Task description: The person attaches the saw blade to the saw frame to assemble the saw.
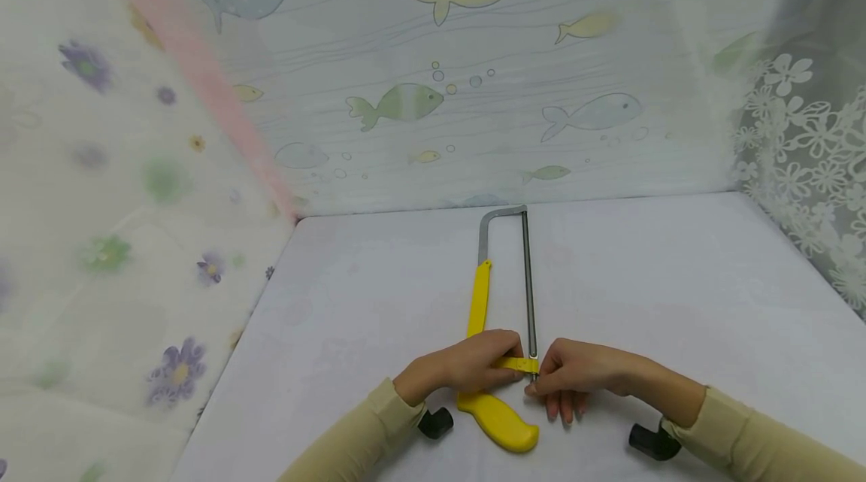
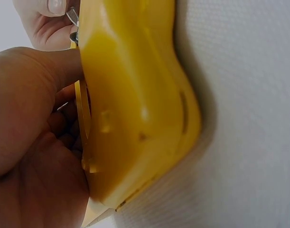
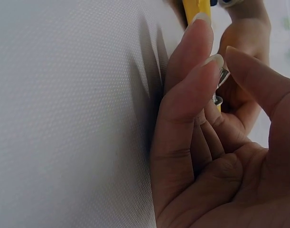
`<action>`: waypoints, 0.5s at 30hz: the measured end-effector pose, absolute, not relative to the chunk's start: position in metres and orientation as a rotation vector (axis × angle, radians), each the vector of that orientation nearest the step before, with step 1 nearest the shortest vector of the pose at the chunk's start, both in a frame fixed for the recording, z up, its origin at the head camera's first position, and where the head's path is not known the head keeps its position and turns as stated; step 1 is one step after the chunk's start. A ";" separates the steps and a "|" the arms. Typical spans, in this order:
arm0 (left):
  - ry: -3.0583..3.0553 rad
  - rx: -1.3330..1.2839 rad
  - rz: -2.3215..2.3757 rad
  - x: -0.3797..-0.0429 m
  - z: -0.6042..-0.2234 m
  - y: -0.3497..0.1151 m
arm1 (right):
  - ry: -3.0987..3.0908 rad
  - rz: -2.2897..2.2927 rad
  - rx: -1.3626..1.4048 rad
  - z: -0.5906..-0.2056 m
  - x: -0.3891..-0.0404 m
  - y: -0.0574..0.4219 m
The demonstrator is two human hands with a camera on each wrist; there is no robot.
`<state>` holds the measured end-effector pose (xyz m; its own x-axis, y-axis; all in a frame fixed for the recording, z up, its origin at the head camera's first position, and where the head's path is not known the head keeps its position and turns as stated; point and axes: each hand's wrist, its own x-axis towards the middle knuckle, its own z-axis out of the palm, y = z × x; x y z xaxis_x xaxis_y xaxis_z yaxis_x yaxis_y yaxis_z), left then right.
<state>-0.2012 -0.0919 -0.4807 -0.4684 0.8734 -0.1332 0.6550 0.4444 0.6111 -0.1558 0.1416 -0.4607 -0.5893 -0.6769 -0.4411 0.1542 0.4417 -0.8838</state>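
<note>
A hacksaw (image 1: 479,298) with a yellow frame and handle and a grey front bow lies on the white table, its handle toward me. The dark straight blade (image 1: 529,279) runs along its right side. My left hand (image 1: 476,362) grips the yellow frame above the handle, thumb and fingers around the part that leads to the blade's near end. At that end, my right hand (image 1: 585,373) pinches a small metal wing nut (image 3: 223,77) between thumb and forefinger. Its other fingers are bent near the tabletop. The left wrist view shows the yellow handle (image 2: 130,95) close up, beside the left palm.
The white tabletop (image 1: 365,286) stretches out on both sides of the hacksaw. A cloth with printed fish (image 1: 406,102) hangs behind it, a flowered cloth (image 1: 179,373) at the left, and lace (image 1: 819,128) at the right. Black wrist cameras (image 1: 436,423) sit at both cuffs.
</note>
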 end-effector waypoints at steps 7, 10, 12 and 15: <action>2.271 1.297 0.676 -0.201 -0.479 -0.092 | 1.853 -1.256 -0.435 -0.461 -0.155 0.141; 2.280 1.299 0.669 -0.201 -0.479 -0.092 | 1.852 -1.256 -0.447 -0.459 -0.156 0.142; 2.284 1.295 0.667 -0.201 -0.479 -0.092 | 1.856 -1.251 -0.455 -0.459 -0.156 0.144; 2.289 1.297 0.663 -0.201 -0.479 -0.092 | 1.868 -1.245 -0.466 -0.458 -0.158 0.147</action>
